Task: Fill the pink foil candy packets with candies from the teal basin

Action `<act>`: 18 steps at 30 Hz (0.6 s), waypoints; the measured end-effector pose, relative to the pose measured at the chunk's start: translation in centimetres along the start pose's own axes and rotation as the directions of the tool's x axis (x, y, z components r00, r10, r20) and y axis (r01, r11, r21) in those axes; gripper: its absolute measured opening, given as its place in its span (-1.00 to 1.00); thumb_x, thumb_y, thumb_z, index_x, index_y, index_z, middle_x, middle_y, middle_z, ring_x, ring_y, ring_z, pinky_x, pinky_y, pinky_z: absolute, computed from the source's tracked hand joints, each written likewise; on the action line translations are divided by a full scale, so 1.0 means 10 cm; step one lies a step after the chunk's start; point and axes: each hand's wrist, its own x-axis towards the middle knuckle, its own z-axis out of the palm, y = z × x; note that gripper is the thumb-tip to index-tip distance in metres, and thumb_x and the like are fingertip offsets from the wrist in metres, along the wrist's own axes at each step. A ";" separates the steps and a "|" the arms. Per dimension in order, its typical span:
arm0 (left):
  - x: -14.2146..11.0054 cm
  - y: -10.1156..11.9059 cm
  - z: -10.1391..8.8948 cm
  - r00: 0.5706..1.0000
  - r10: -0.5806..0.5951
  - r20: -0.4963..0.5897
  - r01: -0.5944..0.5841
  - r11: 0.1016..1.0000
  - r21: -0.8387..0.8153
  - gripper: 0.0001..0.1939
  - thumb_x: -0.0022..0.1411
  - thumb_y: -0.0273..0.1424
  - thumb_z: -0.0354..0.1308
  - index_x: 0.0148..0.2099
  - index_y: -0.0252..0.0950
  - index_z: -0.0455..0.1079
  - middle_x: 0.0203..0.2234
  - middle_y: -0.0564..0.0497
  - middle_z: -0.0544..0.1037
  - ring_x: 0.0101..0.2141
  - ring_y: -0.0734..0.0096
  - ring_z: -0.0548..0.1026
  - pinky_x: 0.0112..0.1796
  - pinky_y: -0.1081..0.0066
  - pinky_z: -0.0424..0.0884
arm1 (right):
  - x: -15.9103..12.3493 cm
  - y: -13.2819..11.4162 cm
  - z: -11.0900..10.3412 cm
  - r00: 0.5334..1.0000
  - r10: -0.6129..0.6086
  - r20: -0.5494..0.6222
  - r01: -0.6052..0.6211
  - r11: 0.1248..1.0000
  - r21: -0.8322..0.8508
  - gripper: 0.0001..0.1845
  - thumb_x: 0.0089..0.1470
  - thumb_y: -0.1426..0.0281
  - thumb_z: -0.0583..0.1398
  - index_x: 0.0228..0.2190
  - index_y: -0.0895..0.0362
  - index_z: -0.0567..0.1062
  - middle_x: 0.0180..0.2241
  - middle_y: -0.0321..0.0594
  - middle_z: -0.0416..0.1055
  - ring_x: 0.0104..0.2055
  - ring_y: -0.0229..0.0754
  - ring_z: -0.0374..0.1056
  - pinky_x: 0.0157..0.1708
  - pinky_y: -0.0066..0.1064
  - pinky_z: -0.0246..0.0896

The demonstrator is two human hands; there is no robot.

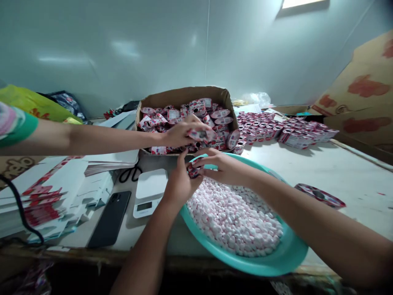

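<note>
Over the far rim of a turquoise basin, my left hand grips a small red-and-white printed box from below. My right hand reaches in from the right, its fingers closed on the top of the same box. Fingers cover much of the box, so whether its end is open cannot be made out. Many small white and pinkish candy-like pieces fill the basin under my hands. Just beyond stands a cardboard carton full of similar printed boxes.
A co-worker's hand holds a blurred printed box above the carton. At left lie a white scale, a black phone and flat white cartons. Rows of printed boxes stand back right; one flattened box lies right.
</note>
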 end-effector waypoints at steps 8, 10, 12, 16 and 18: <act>0.02 0.02 0.03 0.998 -0.067 -0.006 0.066 0.998 -0.022 -0.10 0.13 -0.34 0.26 0.41 -0.24 -0.11 -0.03 -0.15 0.59 -0.10 0.13 0.59 -0.17 0.30 0.48 | 0.03 -0.14 -0.07 0.998 -0.041 0.040 0.037 0.995 0.097 -0.77 0.22 0.48 0.14 -0.18 0.10 0.59 -0.15 -0.12 0.52 -0.11 -0.15 0.44 -0.06 -0.31 0.35; 0.02 0.03 0.03 0.998 -0.057 -0.010 0.056 0.998 -0.028 -0.09 0.12 -0.35 0.27 0.40 -0.24 -0.10 -0.03 -0.15 0.59 -0.10 0.14 0.59 -0.15 0.29 0.47 | 0.03 -0.17 -0.07 0.998 -0.036 0.048 0.030 0.993 0.117 -0.76 0.21 0.51 0.14 -0.18 0.11 0.59 -0.16 -0.13 0.52 -0.13 -0.16 0.44 -0.08 -0.32 0.35; 0.02 0.04 0.03 0.999 -0.048 -0.016 0.048 0.999 -0.018 -0.09 0.11 -0.35 0.29 0.40 -0.26 -0.09 -0.03 -0.15 0.59 -0.08 0.13 0.58 -0.12 0.27 0.46 | 0.03 -0.15 -0.08 0.999 -0.029 0.041 0.024 0.993 0.114 -0.77 0.19 0.52 0.15 -0.19 0.14 0.59 -0.17 -0.12 0.53 -0.14 -0.15 0.43 -0.08 -0.31 0.34; 0.01 0.07 0.02 0.997 -0.072 -0.005 0.072 0.997 -0.016 -0.09 0.11 -0.31 0.30 0.39 -0.27 -0.07 -0.01 -0.18 0.58 -0.06 0.09 0.58 -0.10 0.24 0.47 | 0.01 -0.12 -0.13 1.000 -0.006 -0.010 0.007 0.994 0.110 -0.81 0.19 0.51 0.14 -0.25 0.18 0.58 -0.24 -0.10 0.52 -0.19 -0.16 0.42 -0.15 -0.33 0.34; 0.01 0.08 0.02 0.998 -0.067 -0.006 0.067 0.998 -0.019 -0.11 0.11 -0.30 0.31 0.38 -0.24 -0.05 -0.01 -0.17 0.58 -0.07 0.09 0.58 -0.10 0.23 0.48 | 0.01 -0.12 -0.17 0.999 0.009 -0.046 -0.003 0.994 0.113 -0.81 0.21 0.48 0.14 -0.26 0.17 0.58 -0.26 -0.12 0.51 -0.22 -0.17 0.42 -0.17 -0.34 0.33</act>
